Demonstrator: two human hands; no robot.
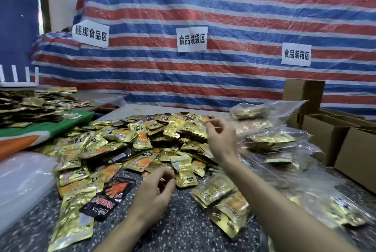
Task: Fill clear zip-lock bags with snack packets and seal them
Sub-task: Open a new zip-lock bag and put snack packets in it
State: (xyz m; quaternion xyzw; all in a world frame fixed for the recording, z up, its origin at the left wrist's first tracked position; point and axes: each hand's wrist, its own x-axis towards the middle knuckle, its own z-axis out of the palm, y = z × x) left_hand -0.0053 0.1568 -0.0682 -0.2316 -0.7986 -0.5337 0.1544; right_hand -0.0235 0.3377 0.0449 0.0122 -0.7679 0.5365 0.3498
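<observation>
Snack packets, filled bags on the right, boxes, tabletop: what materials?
Snack packets: metallised foil-plastic film, likely; glossy gold, crinkled, mirror glints.
Bags: thin clear plastic film, glossy; contents show through, wrinkles.
Boxes: brown cardboard, matte, folded flaps.
Tabletop: speckled grey, stone or terrazzo-look; could be laminate.

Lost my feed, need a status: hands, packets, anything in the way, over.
Left hand loosely curled, empty, at near edge of snack packets. Right hand raised, fingertips pinched, contents unclear. Filled bags stacked at right. Nothing blocking.
</observation>
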